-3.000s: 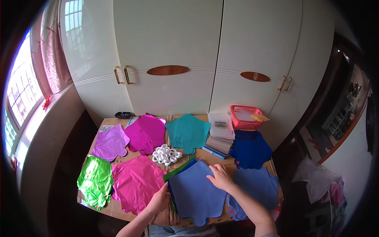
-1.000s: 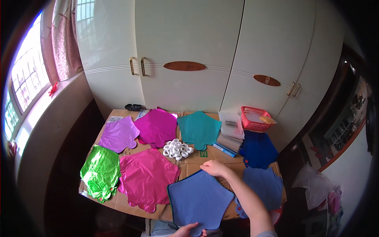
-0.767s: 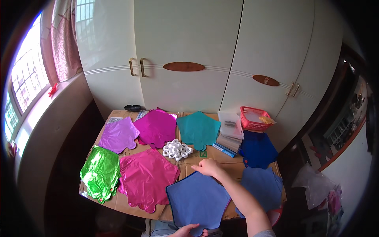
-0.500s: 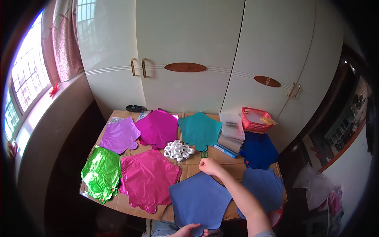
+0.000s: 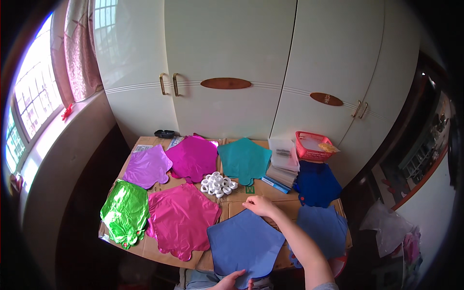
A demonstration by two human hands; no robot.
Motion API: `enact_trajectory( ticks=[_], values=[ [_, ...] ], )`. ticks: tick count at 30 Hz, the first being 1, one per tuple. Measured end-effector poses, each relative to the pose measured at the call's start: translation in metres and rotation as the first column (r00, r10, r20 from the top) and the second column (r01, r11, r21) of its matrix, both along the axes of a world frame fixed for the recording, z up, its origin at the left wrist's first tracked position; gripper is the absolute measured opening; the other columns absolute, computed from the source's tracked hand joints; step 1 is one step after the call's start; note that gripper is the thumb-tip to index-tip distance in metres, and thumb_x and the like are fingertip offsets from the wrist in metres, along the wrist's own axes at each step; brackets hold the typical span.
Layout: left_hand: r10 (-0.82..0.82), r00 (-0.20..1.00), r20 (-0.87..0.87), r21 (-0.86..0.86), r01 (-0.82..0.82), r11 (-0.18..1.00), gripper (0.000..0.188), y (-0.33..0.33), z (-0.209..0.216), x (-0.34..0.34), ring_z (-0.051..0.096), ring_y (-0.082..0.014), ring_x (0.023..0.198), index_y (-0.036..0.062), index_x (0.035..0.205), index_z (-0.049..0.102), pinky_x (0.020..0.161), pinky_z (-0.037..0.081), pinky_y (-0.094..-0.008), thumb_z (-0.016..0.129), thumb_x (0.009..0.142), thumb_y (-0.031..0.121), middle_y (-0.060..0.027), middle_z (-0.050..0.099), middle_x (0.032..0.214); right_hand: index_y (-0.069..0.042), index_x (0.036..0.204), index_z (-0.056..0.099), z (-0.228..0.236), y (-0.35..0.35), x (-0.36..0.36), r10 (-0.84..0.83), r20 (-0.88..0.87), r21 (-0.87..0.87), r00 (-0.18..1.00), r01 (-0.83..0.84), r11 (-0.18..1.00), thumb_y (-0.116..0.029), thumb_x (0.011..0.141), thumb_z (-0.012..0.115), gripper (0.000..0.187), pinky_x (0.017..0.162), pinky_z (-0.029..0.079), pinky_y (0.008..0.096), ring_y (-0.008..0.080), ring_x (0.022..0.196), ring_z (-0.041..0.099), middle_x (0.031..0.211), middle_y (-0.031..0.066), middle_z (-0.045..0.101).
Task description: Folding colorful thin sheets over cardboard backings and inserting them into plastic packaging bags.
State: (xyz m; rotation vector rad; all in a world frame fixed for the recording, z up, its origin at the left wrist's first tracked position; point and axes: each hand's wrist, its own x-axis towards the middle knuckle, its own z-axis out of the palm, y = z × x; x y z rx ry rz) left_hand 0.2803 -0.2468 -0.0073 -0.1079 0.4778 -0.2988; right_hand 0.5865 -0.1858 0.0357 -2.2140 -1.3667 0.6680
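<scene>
The person sits or stands close at the near edge of the table [image 5: 232, 205], whose top is covered in brown cardboard. A grey-blue sheet [image 5: 246, 244], five-cornered, lies right of the middle of that near edge, its lower tab reaching over it toward the person's lap. The left hand [image 5: 230, 280] grips this tab, thumb laid on top and fingers underneath. The right hand [image 5: 259, 205] is at the sheet's far corner, fingers bunched close together; from here I cannot tell whether the corner is pinched between them.

Along the left edge I see a lilac sheet [image 5: 146, 166] toward the far left corner and a crinkled, shiny green sheet [image 5: 124, 212] toward the near left corner. A large pink sheet [image 5: 183, 220] spreads between the green one and the grey-blue one. Near the far edge are a magenta sheet [image 5: 194, 158] and, to its right, a teal sheet [image 5: 244, 159]. A heap of white rings [image 5: 219, 184] sits near the middle. Clear packets [image 5: 282, 157] are piled toward the far right corner, beside a red basket [image 5: 313, 153]. Down the right edge come a dark blue sheet [image 5: 317, 186] and more grey-blue sheets [image 5: 325, 229], nearer the near right corner.
</scene>
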Motion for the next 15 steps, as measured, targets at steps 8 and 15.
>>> enact_trajectory(
  ticks=[8, 15],
  values=[
    [-0.103, 0.995, -0.008, 0.034, 0.103, 0.994, 0.031, 0.019, 0.006, 0.026, 0.059, -0.0261, 0.091, 0.0017, 0.116, 0.049, 0.082, 0.050, -0.0409, 0.047, 0.096, 0.026, -0.0125, 0.060, 0.098, -0.010, 0.085, 0.067, 0.003, -0.007, 0.022, 0.030, 0.089, 0.050, 0.996, -0.035, 0.998, -0.034, 0.087, 0.061, 0.025, 0.066, 0.049, 0.0387, 0.0262, 0.070, 0.064, 0.073, 0.0101, 0.066],
    [-0.167, 0.984, -0.065, 0.134, 0.175, 0.975, 0.036, 0.033, 0.011, 0.067, 0.059, -0.0239, 0.095, -0.0029, 0.123, 0.043, 0.084, 0.050, -0.0367, 0.043, 0.099, 0.025, -0.0136, 0.060, 0.102, -0.010, 0.089, 0.065, 0.004, 0.000, 0.050, 0.022, 0.227, -0.026, 0.974, -0.016, 1.000, -0.035, 0.089, 0.056, 0.025, 0.071, 0.049, 0.0441, 0.0319, 0.081, 0.065, 0.084, 0.0143, 0.067]
  ],
)
